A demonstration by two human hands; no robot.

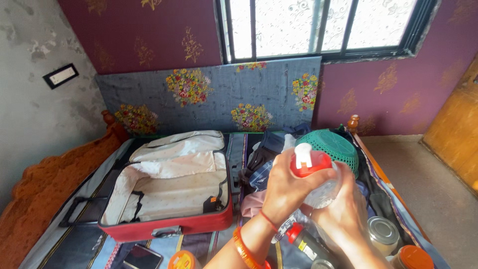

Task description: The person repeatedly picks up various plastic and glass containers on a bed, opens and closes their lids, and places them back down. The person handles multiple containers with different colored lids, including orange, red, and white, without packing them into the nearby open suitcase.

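Observation:
Both my hands hold a clear plastic spray bottle [323,192] with a red collar and white pump top [304,157], raised over the bed. My left hand [286,187] wraps the neck under the red collar. My right hand [346,214] cups the bottle's body from below. To the left lies an open red suitcase [164,226] with a cream lining, its inside showing only straps.
A green plastic basket [334,144] sits behind the bottle among clothes. Jars with metal and orange lids [383,231] stand at the right, a dark bottle with a red cap [298,236] below my hands, a phone [142,256] at the front. A wooden bed rail [45,189] runs along the left.

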